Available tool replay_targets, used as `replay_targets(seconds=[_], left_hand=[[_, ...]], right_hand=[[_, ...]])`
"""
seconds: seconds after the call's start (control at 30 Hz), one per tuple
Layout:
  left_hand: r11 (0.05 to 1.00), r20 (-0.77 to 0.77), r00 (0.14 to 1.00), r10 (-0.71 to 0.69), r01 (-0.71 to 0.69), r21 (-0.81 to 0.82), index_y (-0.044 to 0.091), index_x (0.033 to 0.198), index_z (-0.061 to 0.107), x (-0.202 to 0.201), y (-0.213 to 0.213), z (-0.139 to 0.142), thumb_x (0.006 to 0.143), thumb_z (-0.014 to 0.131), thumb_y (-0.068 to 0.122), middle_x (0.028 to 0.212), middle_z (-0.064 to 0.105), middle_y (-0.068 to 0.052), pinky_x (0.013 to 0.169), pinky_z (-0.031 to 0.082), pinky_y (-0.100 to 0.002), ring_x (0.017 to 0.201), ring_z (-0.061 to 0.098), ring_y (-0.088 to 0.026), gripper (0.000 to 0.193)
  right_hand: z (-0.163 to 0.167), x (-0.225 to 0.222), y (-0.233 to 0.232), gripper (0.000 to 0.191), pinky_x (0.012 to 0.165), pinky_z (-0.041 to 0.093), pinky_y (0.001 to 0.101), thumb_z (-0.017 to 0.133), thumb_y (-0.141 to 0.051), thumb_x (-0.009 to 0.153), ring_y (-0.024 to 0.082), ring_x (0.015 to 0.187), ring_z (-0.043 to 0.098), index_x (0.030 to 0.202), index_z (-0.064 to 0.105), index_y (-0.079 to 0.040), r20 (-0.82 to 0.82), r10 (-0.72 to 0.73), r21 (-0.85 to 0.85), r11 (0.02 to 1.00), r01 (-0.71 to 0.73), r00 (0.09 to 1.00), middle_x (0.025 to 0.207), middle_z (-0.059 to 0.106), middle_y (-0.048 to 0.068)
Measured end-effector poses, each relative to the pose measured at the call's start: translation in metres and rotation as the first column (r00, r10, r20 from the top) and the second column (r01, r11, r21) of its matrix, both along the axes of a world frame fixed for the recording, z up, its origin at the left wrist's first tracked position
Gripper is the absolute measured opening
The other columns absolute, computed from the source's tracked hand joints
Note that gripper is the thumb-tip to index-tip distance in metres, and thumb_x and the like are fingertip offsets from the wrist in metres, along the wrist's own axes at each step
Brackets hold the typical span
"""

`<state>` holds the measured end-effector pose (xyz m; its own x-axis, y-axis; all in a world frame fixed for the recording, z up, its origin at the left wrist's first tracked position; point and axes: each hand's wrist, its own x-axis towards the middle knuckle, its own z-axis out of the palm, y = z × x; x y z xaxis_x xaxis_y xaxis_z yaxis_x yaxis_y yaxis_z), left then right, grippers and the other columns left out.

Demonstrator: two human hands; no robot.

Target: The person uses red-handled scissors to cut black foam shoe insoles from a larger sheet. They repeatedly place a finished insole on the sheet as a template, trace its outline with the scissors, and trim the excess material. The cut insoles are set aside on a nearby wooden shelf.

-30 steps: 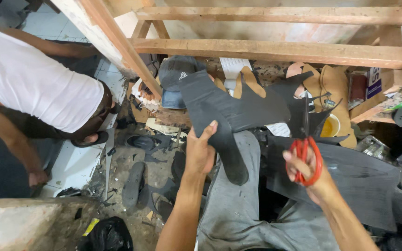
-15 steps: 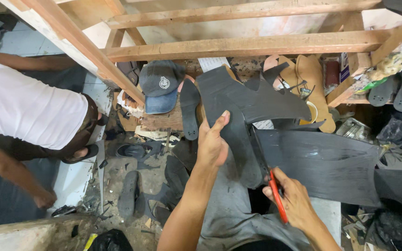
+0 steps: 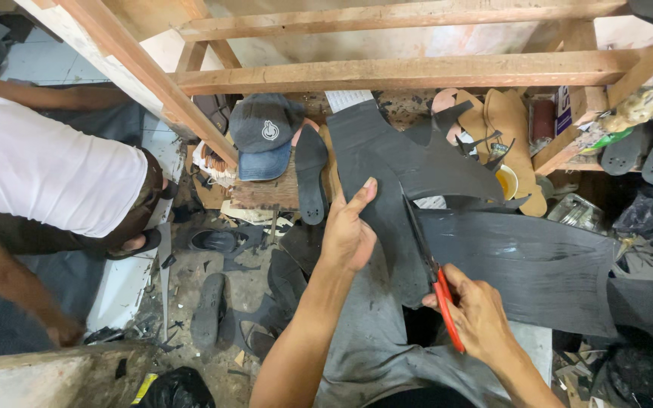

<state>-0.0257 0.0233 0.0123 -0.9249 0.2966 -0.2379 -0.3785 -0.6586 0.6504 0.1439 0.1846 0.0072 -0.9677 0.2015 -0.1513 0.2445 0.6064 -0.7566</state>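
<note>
At mid-frame my left hand (image 3: 348,236) grips the black sheet (image 3: 410,174); lower right, my right hand (image 3: 478,317) clenches red scissors (image 3: 436,283), blades cutting it.

Little free room was left around the black rubber sheet (image 3: 417,166): above it, passage was barred by the wooden beams (image 3: 387,74), and to the left by a slanting post (image 3: 145,83). Behind, the way was blocked by a cap (image 3: 264,136), a black sole (image 3: 311,181) and tan soles (image 3: 508,121). On the left, the floor was taken up by a crouching person (image 3: 47,174); the littered floor (image 3: 213,295) was left open below.
</note>
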Motion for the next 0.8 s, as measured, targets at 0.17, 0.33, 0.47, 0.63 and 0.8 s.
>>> replay_targets(seconds=[0.17, 0.33, 0.47, 0.63, 0.8], left_hand=[[0.999, -0.166, 0.986, -0.034, 0.028, -0.04, 0.0, 0.147, 0.045, -0.006, -0.012, 0.019, 0.095, 0.067, 0.006, 0.131, 0.06, -0.01, 0.11, 0.043, -0.042, 0.122, 0.056, -0.021, 0.056], [0.998, -0.178, 0.982, 0.058, -0.062, -0.014, 0.004, 0.146, 0.047, 0.002, -0.002, 0.014, 0.093, 0.066, 0.003, 0.132, 0.061, -0.005, 0.107, 0.046, -0.034, 0.121, 0.058, -0.016, 0.056], [0.989, -0.316, 0.944, 0.092, -0.123, -0.08, -0.001, 0.143, 0.053, 0.014, 0.014, 0.003, 0.097, 0.067, 0.0, 0.125, 0.063, -0.007, 0.102, 0.049, -0.033, 0.113, 0.06, -0.016, 0.049], [0.987, -0.34, 0.94, 0.036, -0.087, -0.138, 0.0, 0.138, 0.054, 0.021, 0.023, 0.002, 0.095, 0.067, 0.002, 0.121, 0.065, -0.005, 0.097, 0.052, -0.031, 0.108, 0.062, -0.013, 0.044], [0.977, -0.362, 0.932, -0.02, -0.058, -0.204, -0.004, 0.129, 0.06, 0.011, 0.012, 0.01, 0.095, 0.069, 0.001, 0.115, 0.067, -0.007, 0.096, 0.057, -0.031, 0.103, 0.066, -0.013, 0.035]], right_hand=[[0.002, 0.002, 0.019, 0.045, 0.047, 0.042, 0.0382, 0.069, -0.046, 0.086, 0.021, 0.047, 0.051, 0.077, 0.055, -0.004, 0.013, 0.095, -0.16, 0.983, -0.092, 0.995, 0.052, 0.053, 0.007], [0.013, 0.004, 0.014, 0.047, 0.044, 0.047, 0.0322, 0.052, -0.055, 0.09, 0.014, 0.045, 0.055, 0.082, 0.059, -0.009, 0.069, 0.139, -0.438, 0.894, -0.095, 0.988, 0.052, 0.049, 0.0], [0.02, -0.005, 0.0, 0.054, 0.047, 0.045, 0.0346, 0.049, -0.061, 0.091, 0.018, 0.045, 0.056, 0.08, 0.057, -0.008, 0.118, 0.021, -0.298, 0.954, 0.015, 0.993, 0.05, 0.051, 0.005], [0.019, -0.02, -0.002, 0.051, 0.048, 0.045, 0.0304, 0.042, -0.062, 0.093, 0.013, 0.045, 0.058, 0.086, 0.056, -0.013, 0.037, -0.013, -0.161, 0.987, 0.019, 0.999, 0.049, 0.053, 0.001], [0.008, -0.019, 0.005, 0.052, 0.042, 0.04, 0.0299, 0.05, -0.058, 0.094, 0.015, 0.042, 0.046, 0.084, 0.057, -0.007, 0.108, -0.022, -0.484, 0.872, 0.072, 0.994, 0.051, 0.045, 0.002]])
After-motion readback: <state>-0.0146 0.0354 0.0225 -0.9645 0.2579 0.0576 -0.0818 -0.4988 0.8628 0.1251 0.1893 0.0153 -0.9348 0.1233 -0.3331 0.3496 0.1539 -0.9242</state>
